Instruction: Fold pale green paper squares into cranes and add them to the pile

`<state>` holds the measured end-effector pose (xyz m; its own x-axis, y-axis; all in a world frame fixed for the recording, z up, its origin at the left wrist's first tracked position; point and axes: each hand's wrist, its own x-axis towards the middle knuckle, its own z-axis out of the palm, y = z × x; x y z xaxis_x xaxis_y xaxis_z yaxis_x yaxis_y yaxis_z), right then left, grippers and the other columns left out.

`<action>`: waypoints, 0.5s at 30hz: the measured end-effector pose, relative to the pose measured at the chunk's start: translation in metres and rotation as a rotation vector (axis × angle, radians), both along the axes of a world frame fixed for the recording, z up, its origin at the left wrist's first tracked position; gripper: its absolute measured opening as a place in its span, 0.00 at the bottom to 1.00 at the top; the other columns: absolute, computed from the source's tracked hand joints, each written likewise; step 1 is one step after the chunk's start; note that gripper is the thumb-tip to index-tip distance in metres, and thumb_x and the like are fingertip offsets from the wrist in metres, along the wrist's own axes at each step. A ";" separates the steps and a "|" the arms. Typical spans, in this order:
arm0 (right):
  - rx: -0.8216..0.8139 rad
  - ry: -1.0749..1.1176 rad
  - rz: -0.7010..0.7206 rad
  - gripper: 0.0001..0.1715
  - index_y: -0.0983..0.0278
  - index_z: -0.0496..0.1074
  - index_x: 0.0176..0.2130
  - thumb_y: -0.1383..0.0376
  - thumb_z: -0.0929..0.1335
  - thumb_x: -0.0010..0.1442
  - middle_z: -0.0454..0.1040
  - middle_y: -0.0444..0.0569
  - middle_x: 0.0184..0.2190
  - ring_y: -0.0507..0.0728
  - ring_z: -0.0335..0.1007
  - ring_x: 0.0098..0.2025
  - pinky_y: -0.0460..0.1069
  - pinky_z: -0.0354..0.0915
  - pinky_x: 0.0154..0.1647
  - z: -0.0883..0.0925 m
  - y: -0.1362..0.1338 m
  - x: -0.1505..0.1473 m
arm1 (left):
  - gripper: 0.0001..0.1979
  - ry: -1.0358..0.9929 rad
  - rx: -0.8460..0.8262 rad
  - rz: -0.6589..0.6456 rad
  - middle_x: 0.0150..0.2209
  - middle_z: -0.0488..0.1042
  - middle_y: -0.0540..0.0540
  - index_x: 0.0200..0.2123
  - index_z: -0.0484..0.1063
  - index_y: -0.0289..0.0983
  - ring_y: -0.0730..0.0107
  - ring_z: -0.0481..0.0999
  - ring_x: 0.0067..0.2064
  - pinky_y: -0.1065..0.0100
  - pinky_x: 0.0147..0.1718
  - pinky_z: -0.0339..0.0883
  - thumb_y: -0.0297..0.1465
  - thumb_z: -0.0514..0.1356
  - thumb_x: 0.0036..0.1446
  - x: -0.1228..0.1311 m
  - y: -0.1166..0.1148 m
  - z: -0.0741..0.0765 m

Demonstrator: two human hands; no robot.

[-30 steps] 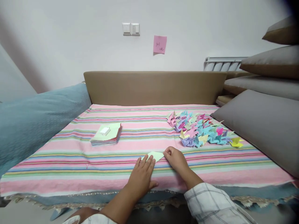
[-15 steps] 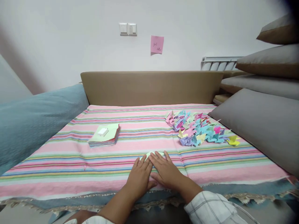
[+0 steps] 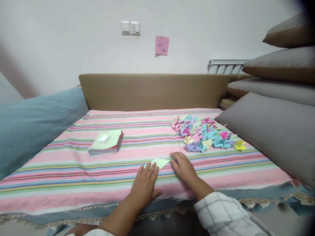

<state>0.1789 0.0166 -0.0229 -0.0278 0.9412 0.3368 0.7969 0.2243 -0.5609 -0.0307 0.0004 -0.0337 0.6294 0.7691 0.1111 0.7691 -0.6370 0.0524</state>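
Observation:
A pale green folded piece of paper (image 3: 160, 163) lies flat on the striped cloth, one point toward the right. My left hand (image 3: 144, 183) rests palm down with its fingers stretched out, the fingertips over the paper's left part, which they hide. At the paper's right tip is my right hand (image 3: 184, 167), thumb and forefinger bent and a little apart on either side of the corner. Whether they touch the paper I cannot tell. Beyond that hand sits a pile of colourful folded paper cranes (image 3: 201, 134).
At the left a stack of square coloured paper (image 3: 104, 149) carries a small white block (image 3: 104, 139). The striped cloth (image 3: 61, 167) covers the surface up to a brown backrest (image 3: 152, 93). Grey cushions (image 3: 275, 114) are heaped at the right, a blue-covered armrest (image 3: 41, 121) at the left.
My right hand has lifted off the middle of the paper and moved right to its tip, uncovering more of it. The left hand stays on the paper. The view has shifted slightly.

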 end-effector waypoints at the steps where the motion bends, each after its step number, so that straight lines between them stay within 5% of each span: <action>1: -0.012 0.048 -0.011 0.17 0.66 0.71 0.46 0.67 0.62 0.57 0.71 0.55 0.45 0.58 0.66 0.48 0.52 0.60 0.52 0.000 0.003 0.004 | 0.40 0.000 0.004 0.000 0.64 0.52 0.40 0.62 0.53 0.38 0.48 0.49 0.64 0.47 0.59 0.44 0.45 0.60 0.48 0.000 0.000 0.000; 15: -0.011 0.106 0.060 0.09 0.63 0.73 0.34 0.71 0.64 0.53 0.72 0.49 0.36 0.56 0.67 0.41 0.50 0.62 0.45 -0.004 0.012 0.004 | 0.40 0.036 0.034 0.002 0.64 0.52 0.40 0.62 0.52 0.37 0.49 0.49 0.64 0.47 0.59 0.45 0.45 0.60 0.49 0.000 -0.001 -0.001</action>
<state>0.1826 0.0288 -0.0267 -0.0488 0.9427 0.3300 0.7187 0.2626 -0.6439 -0.0307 -0.0003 -0.0345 0.6323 0.7663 0.1139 0.7711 -0.6367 0.0029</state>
